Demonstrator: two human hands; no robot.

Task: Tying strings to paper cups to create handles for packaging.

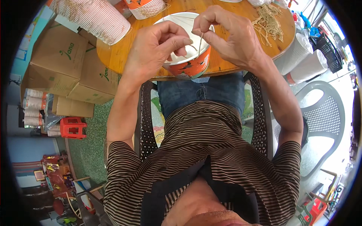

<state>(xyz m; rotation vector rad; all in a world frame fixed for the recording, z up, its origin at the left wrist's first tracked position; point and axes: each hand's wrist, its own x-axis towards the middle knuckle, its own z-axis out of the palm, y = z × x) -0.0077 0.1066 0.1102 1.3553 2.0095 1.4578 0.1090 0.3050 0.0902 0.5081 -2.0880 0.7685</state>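
An orange-and-white paper bucket (pixel 190 68) stands upright at the near edge of the wooden table, its white inside facing up. Over its rim, my two hands work on a thin beige string (pixel 200 44). The fingers of my right hand (pixel 232 37) pinch it at the right side of the rim, and the string hangs down from them along the wall. My left hand (pixel 156 47) is curled above the left part of the rim, thumb against the fingers, with a bit of string by their tips. Both hands partly cover the bucket's opening.
Nested buckets (pixel 96 19) lie at the table's far left, beside another orange-banded stack (pixel 142 10). A heap of beige strings (pixel 268 23) lies on the right of the table (pixel 109 56). Cardboard boxes (pixel 56 49) stand left; white stacked tubs (pixel 307 69) and a grey chair (pixel 322 116) right.
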